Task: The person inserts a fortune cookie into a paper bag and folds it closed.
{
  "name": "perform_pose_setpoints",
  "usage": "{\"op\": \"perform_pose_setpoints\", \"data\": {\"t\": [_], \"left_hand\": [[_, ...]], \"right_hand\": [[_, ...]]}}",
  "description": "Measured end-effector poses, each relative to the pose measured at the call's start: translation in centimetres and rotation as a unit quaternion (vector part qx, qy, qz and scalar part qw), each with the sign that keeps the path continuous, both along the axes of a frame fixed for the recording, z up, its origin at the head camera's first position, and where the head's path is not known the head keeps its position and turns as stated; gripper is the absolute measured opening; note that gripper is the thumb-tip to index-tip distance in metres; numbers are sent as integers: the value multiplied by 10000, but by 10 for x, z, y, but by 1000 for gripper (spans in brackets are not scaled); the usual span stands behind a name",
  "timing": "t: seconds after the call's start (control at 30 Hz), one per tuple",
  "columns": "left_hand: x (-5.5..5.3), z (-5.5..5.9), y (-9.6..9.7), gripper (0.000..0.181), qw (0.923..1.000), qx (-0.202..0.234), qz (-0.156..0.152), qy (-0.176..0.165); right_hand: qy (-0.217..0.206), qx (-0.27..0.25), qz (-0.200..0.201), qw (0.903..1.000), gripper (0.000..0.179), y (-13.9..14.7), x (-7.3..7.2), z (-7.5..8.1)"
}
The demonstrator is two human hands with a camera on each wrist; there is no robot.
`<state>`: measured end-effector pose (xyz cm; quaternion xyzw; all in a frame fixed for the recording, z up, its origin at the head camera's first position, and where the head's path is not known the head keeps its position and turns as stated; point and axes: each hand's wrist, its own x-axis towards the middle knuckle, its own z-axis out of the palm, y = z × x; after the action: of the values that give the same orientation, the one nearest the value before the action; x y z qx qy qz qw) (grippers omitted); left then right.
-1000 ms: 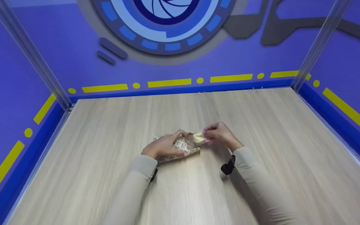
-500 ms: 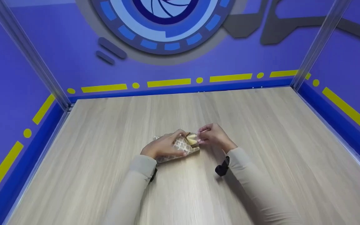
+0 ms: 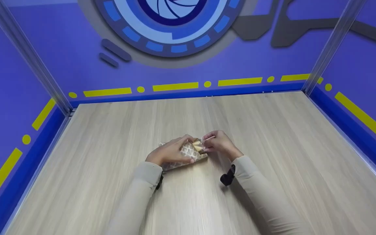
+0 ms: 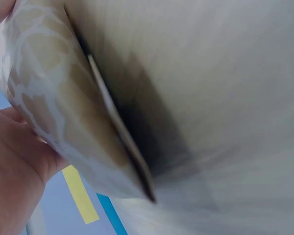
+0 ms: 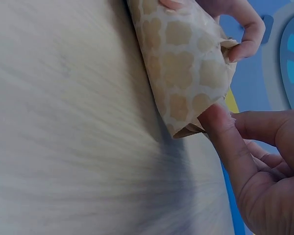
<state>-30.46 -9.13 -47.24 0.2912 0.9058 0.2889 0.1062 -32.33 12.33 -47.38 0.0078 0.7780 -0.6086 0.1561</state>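
A paper bag (image 3: pixel 189 150) with a tan-and-white giraffe-like pattern lies low over the table, its mouth facing right. My left hand (image 3: pixel 170 152) grips it from above, fingers at the far edge and thumb at the near one. A pale yellow item (image 3: pixel 197 145) in clear wrapping sits partly inside the mouth; its exact kind cannot be told. My right hand (image 3: pixel 221 144) pinches the wrapping's outer end. In the right wrist view, thumb and finger of the right hand (image 5: pixel 264 166) meet at the mouth of the patterned bag (image 5: pixel 179 63), which hides the item there.
The pale wooden table (image 3: pixel 116 130) spreads around both hands. Blue walls (image 3: pixel 54 39) with yellow markings enclose its back and sides, with metal posts (image 3: pixel 326 45) at the rear corners. A black strap device (image 3: pixel 228 176) sits at the right wrist.
My right hand has moved left toward the bag, and the yellow item has slid deeper into its mouth. My left hand keeps its grip and stays nearly in place.
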Motion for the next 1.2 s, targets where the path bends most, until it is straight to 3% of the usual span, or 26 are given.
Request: {"op": "perform_pose_setpoints", "data": {"t": [0.57, 0.87, 1.2], "left_hand": [[0, 5, 3, 65, 9999, -49, 87, 4], [-1, 5, 3, 64, 9999, 58, 77, -93], [-1, 5, 5, 64, 10000, 57, 52, -26]], "right_hand": [[-136, -422, 22, 9990, 19, -14, 5, -2], [34, -263, -83, 9996, 15, -24, 8, -5], [118, -319, 149, 9993, 14, -27, 11, -7]]}}
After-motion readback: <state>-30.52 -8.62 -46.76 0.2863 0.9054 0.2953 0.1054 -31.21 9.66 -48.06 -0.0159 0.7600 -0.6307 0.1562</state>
